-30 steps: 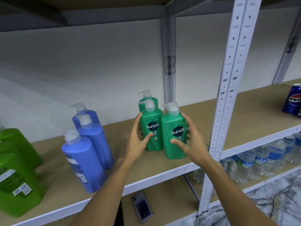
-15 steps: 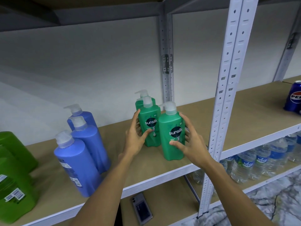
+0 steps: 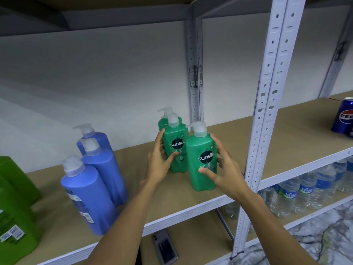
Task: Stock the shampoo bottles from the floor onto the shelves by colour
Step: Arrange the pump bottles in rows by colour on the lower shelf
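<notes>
Three green Sunsilk pump bottles stand in a row on the shelf, running front to back. My right hand grips the front green bottle, thumb on its face and fingers round its right side. My left hand holds the middle green bottle from the left, thumb on the label. The rear green bottle is mostly hidden behind it. Further left on the same shelf, three blue pump bottles stand upright in a line.
Lime-green jugs fill the shelf's left end. A white perforated upright rises just right of my right hand. A Pepsi can stands far right. Water bottles and a phone lie on the lower shelf.
Both hands stay on the green bottles. The front bottle has slid a little toward the shelf's front edge, and the middle one has lined up with the rear bottle.
</notes>
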